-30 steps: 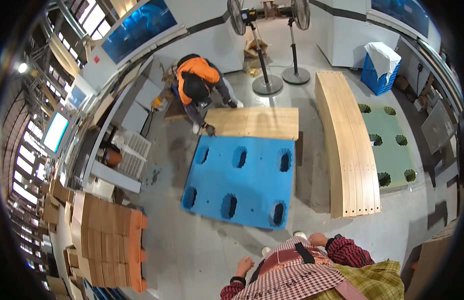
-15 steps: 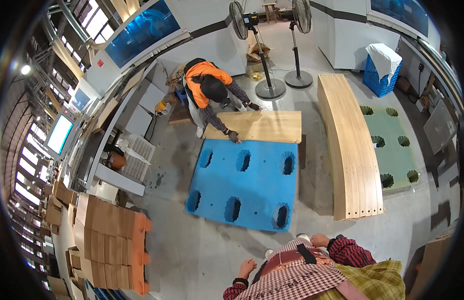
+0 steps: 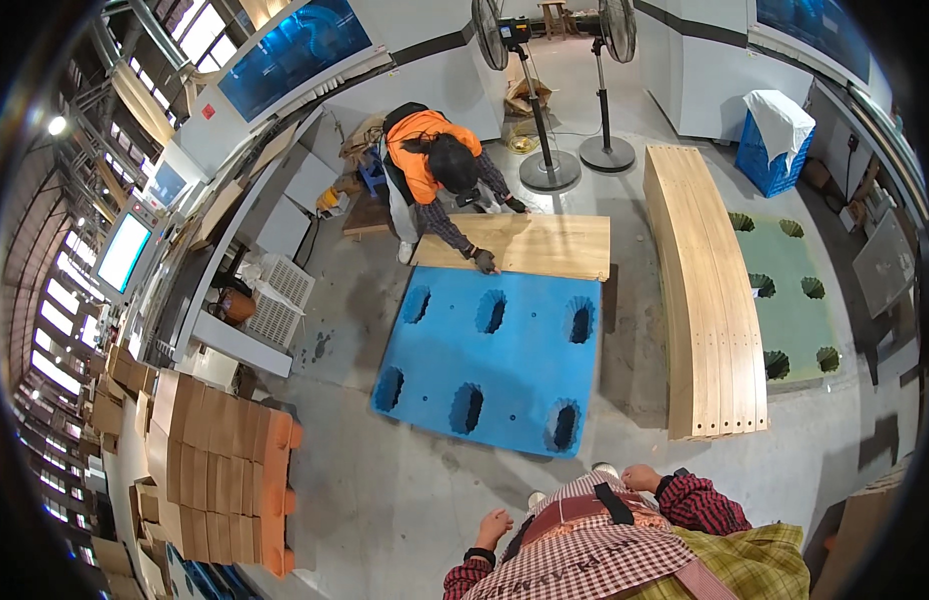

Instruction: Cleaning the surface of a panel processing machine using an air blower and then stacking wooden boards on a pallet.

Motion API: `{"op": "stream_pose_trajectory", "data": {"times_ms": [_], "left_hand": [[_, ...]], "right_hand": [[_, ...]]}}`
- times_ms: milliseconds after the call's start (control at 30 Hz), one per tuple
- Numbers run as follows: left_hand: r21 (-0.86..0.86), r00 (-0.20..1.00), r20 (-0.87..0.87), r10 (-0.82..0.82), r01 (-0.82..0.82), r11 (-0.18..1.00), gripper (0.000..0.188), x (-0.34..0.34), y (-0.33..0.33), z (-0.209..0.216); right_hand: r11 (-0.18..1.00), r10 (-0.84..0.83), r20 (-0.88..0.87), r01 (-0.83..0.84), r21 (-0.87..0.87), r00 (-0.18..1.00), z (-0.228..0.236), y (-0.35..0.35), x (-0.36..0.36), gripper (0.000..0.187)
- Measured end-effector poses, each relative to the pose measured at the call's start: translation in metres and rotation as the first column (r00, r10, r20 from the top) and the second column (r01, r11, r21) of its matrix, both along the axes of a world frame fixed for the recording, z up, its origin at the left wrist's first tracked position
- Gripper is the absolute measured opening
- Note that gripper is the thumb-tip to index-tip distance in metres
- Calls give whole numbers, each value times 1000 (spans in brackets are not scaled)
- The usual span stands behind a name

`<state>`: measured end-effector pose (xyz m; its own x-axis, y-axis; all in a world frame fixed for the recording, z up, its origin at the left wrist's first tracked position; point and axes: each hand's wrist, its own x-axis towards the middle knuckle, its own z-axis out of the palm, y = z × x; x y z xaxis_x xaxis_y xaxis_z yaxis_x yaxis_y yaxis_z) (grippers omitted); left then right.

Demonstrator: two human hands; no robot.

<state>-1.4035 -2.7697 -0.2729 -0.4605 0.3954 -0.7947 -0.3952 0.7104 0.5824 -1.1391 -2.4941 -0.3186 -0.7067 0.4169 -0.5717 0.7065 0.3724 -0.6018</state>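
My left hand (image 3: 495, 527) hangs in front of my checked apron (image 3: 585, 540), fingers curled in, with nothing visible in it. On the other side of the apron my right hand (image 3: 642, 478) is also curled, and no object shows in it. Beyond my feet lies a blue plastic pallet (image 3: 450, 345) with deep oblong holes. A light wooden board (image 3: 545, 245) rests along its far edge. Bent over that board is a co-worker in an orange vest (image 3: 422, 180), whose gloved hands (image 3: 484, 261) touch its near and far edges.
To the right stands a long stack of wooden boards (image 3: 710, 300), partly over a green pallet (image 3: 795, 260). Cartons (image 3: 205, 480) are piled on an orange pallet (image 3: 278, 490) at left. Two standing fans (image 3: 550, 170) and a blue crate (image 3: 770, 150) are farther back.
My view has shifted slightly, while my hands stay nearly where they were. The co-worker leans a little further right, and their near hand has moved slightly right along the board's edge.
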Motion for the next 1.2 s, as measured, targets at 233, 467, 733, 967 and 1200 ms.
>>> {"op": "stream_pose_trajectory", "data": {"times_ms": [233,467,733,967,1200], "left_hand": [[6,1000,3,10,-10,1000,39,3,2,5],[-10,1000,16,5,-5,1000,39,5,2,7],[-1,999,8,-35,35,999,40,5,-3,-8],[13,1000,1,-3,3,1000,40,6,-2,-8],[25,1000,-6,-5,5,1000,41,5,-2,-6]], "right_hand": [[1000,10,31,-9,-24,999,3,2,-1,22],[998,36,-65,-33,48,997,4,0,4,22],[994,86,0,-86,62,996,-8,1,4,23],[993,86,0,-85,82,996,-7,0,4,23],[990,116,-10,-115,77,993,-6,1,2,23]]}}
